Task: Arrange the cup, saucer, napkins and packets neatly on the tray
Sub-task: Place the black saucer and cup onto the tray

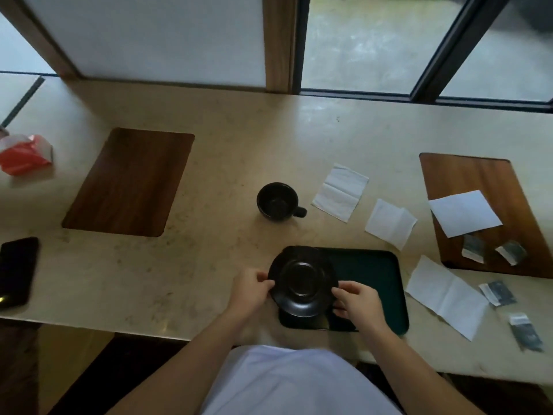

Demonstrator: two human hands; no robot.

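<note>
A black saucer (302,280) sits over the left end of the dark green tray (377,283), overhanging its left edge. My left hand (250,287) grips the saucer's left rim and my right hand (357,301) grips its right rim. The black cup (278,201) stands empty on the counter behind the tray, handle to the right. White napkins lie to the right: one (340,191), a smaller one (390,223), one on a wooden board (465,217), one near the front (446,296). Small grey packets lie on the board (472,252), (511,252) and on the counter (498,293), (525,330).
A wooden board (490,181) lies at the right and another (128,181) at the left of the beige counter. A black phone (16,271) rests near the left front edge. A red and white packet (24,155) is at far left. Windows run along the back.
</note>
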